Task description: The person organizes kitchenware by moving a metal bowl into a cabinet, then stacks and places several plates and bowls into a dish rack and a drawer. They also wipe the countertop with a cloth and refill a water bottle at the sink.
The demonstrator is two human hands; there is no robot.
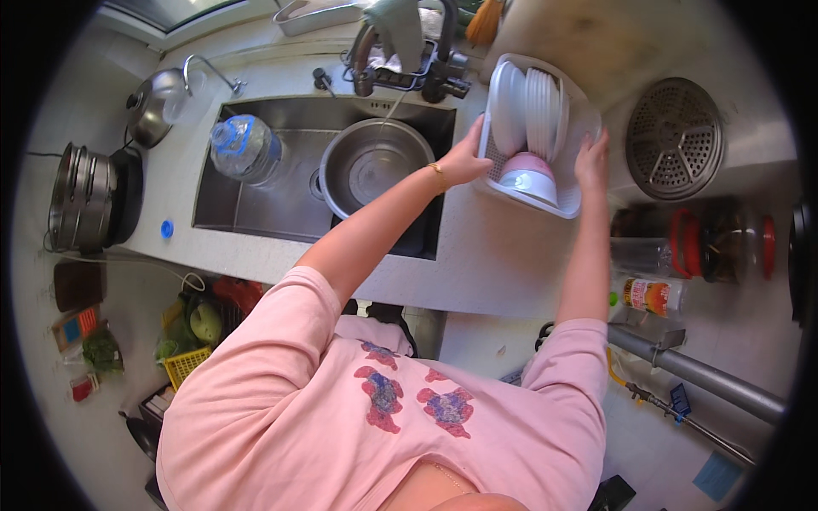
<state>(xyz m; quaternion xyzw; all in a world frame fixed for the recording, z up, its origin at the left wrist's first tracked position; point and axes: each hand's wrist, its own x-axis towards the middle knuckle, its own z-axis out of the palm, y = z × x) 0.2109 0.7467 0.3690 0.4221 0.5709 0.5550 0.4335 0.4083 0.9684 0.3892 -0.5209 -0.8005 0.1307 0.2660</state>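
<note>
Between my two hands is a white plastic dish basket [565, 207] on the counter right of the sink. My left hand [465, 156] grips its left side, the thumb over the rim. My right hand [592, 160] is at its right side, the fingers partly hidden. White plates [542, 112] stand on edge in the basket, with larger white dishes [509, 108] to their left. A pink bowl [528, 164] and a white bowl [532, 184] lie near the front end. In the steel sink [255, 214] sits a round metal basin [377, 169] under a thin stream of water.
A large clear plastic bottle [246, 150] is in the sink's left part. The dark faucet [441, 76] stands behind the sink. A perforated metal steamer plate [675, 138] leans right of the basket, near red-lidded jars [687, 243]. A blue cap [167, 228] lies on the counter at left.
</note>
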